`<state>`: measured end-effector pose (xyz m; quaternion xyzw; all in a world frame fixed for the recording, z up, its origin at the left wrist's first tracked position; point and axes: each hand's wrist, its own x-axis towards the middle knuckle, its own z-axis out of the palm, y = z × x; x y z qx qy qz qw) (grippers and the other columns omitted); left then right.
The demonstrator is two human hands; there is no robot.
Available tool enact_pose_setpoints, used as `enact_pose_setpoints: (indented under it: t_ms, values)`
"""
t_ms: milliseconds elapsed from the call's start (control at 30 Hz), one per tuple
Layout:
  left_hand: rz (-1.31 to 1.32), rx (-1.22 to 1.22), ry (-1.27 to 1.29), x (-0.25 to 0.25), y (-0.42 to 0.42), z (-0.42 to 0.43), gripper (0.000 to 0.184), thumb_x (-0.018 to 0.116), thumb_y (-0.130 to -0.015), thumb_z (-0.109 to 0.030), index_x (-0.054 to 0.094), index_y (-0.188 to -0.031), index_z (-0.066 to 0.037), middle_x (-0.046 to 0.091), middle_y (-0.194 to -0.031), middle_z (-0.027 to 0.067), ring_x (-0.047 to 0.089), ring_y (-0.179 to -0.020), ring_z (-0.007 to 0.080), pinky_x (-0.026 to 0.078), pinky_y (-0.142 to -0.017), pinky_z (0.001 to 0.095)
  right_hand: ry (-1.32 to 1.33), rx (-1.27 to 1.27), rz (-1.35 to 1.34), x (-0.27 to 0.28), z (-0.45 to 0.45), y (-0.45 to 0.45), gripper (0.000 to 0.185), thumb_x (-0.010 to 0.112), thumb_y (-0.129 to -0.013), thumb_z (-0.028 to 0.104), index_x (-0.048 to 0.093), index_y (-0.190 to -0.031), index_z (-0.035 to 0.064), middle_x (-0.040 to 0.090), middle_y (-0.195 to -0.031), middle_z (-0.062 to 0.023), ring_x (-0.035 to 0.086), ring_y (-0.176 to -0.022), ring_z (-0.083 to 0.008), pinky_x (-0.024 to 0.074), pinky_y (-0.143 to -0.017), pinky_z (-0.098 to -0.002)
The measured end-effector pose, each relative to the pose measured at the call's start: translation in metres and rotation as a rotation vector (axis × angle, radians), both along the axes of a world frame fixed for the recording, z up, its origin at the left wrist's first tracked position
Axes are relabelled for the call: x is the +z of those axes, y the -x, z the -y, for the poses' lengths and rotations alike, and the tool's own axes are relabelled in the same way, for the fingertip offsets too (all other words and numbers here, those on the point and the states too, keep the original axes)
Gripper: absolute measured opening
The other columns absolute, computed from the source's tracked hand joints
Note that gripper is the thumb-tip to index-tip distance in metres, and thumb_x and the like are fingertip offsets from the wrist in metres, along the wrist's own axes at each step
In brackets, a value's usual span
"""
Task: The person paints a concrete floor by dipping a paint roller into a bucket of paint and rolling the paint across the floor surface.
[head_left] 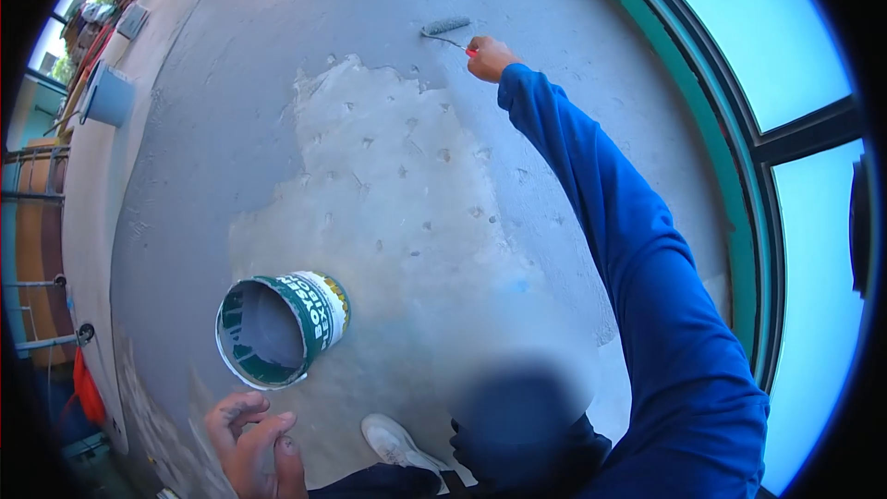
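And my right hand [492, 57], just past twelve o'clock, has its fingers closed round the red handle [472, 53] of a paint roller with a bent metal frame and a grey-coated sleeve [447, 26]; that sleeve lies on the grey-coated floor [212, 129] at twelve. Down at seven, my left hand [254, 444] is empty, fingers loosely bent and parted, near the rim of the green-and-white plastic bucket [323, 310].

There it stands, upright at eight o'clock, mouth uncovered, grey paint [270, 325] inside and grey smears up the green inner wall; how deep it goes I can't tell. Writing on its side, too: BOYSEN in big white letters on green, then dark lettering on the white band, with EXIBO about all I can pick out before the curve takes it. Yellow patches show near the base.

Between bucket and roller there's a paler, uncoated patch [397, 185] with a ragged edge, grey coating round its far end and along both sides. At six, my pale shoe [393, 439].

Further out at ten, a plain grey bucket [111, 95], contents out of my sight. A bright red bundle [89, 393] hangs at eight, and green-edged, dark-framed windows [767, 37] curve from one to four.
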<state>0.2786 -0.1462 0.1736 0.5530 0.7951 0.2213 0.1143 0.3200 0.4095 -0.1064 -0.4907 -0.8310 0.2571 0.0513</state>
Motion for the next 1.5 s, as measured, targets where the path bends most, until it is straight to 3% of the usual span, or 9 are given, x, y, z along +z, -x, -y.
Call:
enact_pose_setpoints:
  t_ms: [133, 233, 433, 733, 833, 1000, 1133, 1333, 1500]
  values:
    - [-0.076, -0.062, 0.006, 0.013, -0.010, -0.001, 0.020, 0.056, -0.089, -0.005, 0.064, -0.105, 0.004, 0.052, -0.115, 0.0202, 0.055, -0.104, 0.0304, 0.049, -0.085, 0.0381, -0.052, 0.012, -0.077, -0.018, 0.041, -0.037, 0.037, 0.052, -0.080, 0.017, 0.062, -0.115, 0.0123, 0.064, -0.106, -0.0246, 0.061, -0.100, -0.0421, 0.0484, -0.089, -0.0466]
    - [-0.061, 0.091, 0.062, 0.017, -0.029, 0.001, 0.020, 0.046, -0.085, -0.005, 0.057, -0.101, -0.002, 0.044, -0.117, 0.0200, 0.049, -0.103, 0.0272, 0.041, -0.092, 0.0394, -0.037, -0.003, -0.127, -0.021, 0.092, -0.104, 0.035, 0.054, -0.082, 0.019, 0.061, -0.116, 0.0127, 0.065, -0.100, -0.0245, 0.062, -0.094, -0.0431, 0.0499, -0.084, -0.0477]
    - [-0.158, -0.081, -0.116, 0.027, -0.045, -0.030, 0.025, 0.049, -0.083, -0.006, 0.061, -0.104, 0.001, 0.044, -0.122, 0.0232, 0.050, -0.105, 0.0290, 0.044, -0.090, 0.0390, 0.014, -0.046, -0.040, -0.005, 0.249, -0.274, 0.040, 0.055, -0.089, 0.023, 0.050, -0.129, 0.0244, 0.065, -0.077, -0.0222, 0.063, -0.071, -0.0423, 0.0496, -0.065, -0.0531]
    - [-0.256, -0.304, -0.210, 0.034, -0.086, -0.101, 0.031, 0.043, -0.087, -0.002, 0.059, -0.113, -0.002, 0.044, -0.128, 0.0202, 0.049, -0.117, 0.0297, 0.042, -0.100, 0.0406, 0.164, -0.211, 0.038, 0.025, 0.495, -0.523, 0.045, 0.057, -0.090, 0.021, 0.048, -0.134, 0.0268, 0.063, -0.074, -0.0151, 0.062, -0.063, -0.0361, 0.0495, -0.056, -0.0449]
    - [-0.275, -0.337, -0.191, 0.033, -0.094, -0.107, 0.031, 0.042, -0.088, -0.002, 0.058, -0.114, -0.002, 0.044, -0.128, 0.0191, 0.049, -0.118, 0.0288, 0.041, -0.100, 0.0411, 0.317, -0.245, 0.149, 0.053, 0.545, -0.570, 0.043, 0.060, -0.089, 0.016, 0.052, -0.131, 0.0189, 0.067, -0.087, -0.0160, 0.065, -0.071, -0.0361, 0.0519, -0.061, -0.0426]
    - [-0.314, -0.309, -0.176, 0.035, -0.096, -0.097, 0.032, 0.040, -0.089, -0.003, 0.057, -0.116, -0.001, 0.045, -0.129, 0.0172, 0.048, -0.120, 0.0266, 0.039, -0.102, 0.0407, 0.357, -0.210, 0.130, 0.040, 0.540, -0.562, 0.045, 0.059, -0.088, 0.016, 0.051, -0.132, 0.0205, 0.066, -0.083, -0.0160, 0.064, -0.068, -0.0356, 0.0522, -0.061, -0.0415]
    - [-0.277, -0.324, -0.189, 0.036, -0.105, -0.092, 0.031, 0.042, -0.089, -0.003, 0.057, -0.116, -0.001, 0.044, -0.129, 0.0182, 0.049, -0.119, 0.0276, 0.041, -0.101, 0.0408, 0.216, -0.159, -0.080, 0.003, 0.463, -0.461, 0.045, 0.055, -0.090, 0.022, 0.047, -0.134, 0.0279, 0.062, -0.072, -0.0157, 0.062, -0.063, -0.0352, 0.0497, -0.056, -0.0451]
    - [-0.243, -0.402, -0.260, 0.029, -0.110, -0.102, 0.028, 0.046, -0.088, -0.003, 0.059, -0.113, 0.002, 0.045, -0.127, 0.0215, 0.049, -0.116, 0.0294, 0.042, -0.098, 0.0404, 0.217, -0.144, -0.111, -0.009, 0.351, -0.321, 0.044, 0.051, -0.092, 0.024, 0.044, -0.135, 0.0280, 0.062, -0.070, -0.0209, 0.061, -0.064, -0.0420, 0.0477, -0.058, -0.0521]
    - [-0.144, -0.367, -0.307, 0.008, -0.093, -0.111, 0.027, 0.046, -0.088, -0.004, 0.059, -0.111, 0.002, 0.046, -0.125, 0.0213, 0.051, -0.112, 0.0280, 0.043, -0.097, 0.0402, 0.245, -0.171, -0.037, -0.008, 0.411, -0.391, 0.046, 0.055, -0.091, 0.025, 0.044, -0.136, 0.0293, 0.064, -0.079, -0.0207, 0.062, -0.069, -0.0404, 0.0489, -0.060, -0.0500]
